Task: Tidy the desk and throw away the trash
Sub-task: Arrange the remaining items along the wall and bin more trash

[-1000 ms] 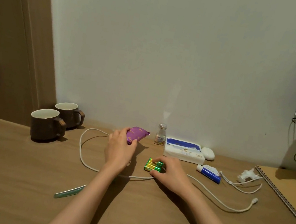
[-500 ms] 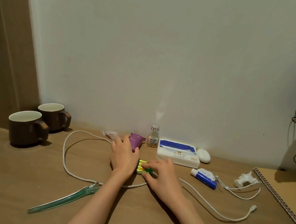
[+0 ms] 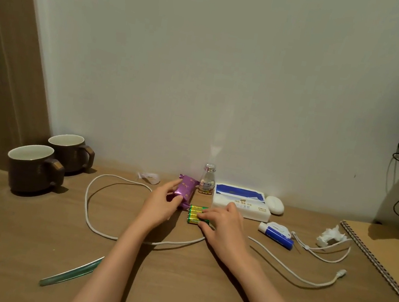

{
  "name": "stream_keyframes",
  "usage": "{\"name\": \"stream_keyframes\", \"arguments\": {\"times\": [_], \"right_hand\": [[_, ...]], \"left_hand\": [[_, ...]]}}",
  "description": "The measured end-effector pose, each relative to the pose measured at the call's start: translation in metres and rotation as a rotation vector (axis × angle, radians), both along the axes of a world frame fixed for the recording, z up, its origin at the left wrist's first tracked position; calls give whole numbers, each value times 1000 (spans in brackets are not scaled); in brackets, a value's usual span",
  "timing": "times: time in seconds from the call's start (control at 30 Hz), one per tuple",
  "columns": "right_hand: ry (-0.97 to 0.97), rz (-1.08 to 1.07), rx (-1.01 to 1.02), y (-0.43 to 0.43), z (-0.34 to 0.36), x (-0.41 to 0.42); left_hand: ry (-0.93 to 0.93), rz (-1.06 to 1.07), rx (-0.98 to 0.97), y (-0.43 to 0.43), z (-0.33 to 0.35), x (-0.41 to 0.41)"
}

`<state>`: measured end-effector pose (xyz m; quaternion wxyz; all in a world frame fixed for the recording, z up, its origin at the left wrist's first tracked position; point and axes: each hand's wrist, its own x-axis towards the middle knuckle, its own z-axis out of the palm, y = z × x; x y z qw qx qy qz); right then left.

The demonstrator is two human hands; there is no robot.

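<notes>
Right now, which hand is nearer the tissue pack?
Right. The right hand lies just in front of the tissue pack, pinching the batteries; the left hand is farther left, beyond the batteries, holding the purple packet.

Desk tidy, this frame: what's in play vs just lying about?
In play: purple packet, gripped by left hand; green batteries, held by right hand; likely trash next: crumpled tissue, torn scrap.
Lying about: front mug, back mug, white cable, tissue pack, small bottle, notebook.
</notes>
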<state>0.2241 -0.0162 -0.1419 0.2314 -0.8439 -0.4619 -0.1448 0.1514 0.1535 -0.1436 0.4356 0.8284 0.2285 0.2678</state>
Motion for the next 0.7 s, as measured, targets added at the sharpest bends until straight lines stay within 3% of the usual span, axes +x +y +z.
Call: {"name": "stream_keyframes", "arguments": {"times": [0.33, 0.7], "right_hand": [[-64, -48, 29, 16, 0, 4], [-203, -190, 39, 36, 4, 16]], "left_hand": [[-7, 45, 134, 10, -5, -6], [-57, -49, 134, 10, -11, 4]]}}
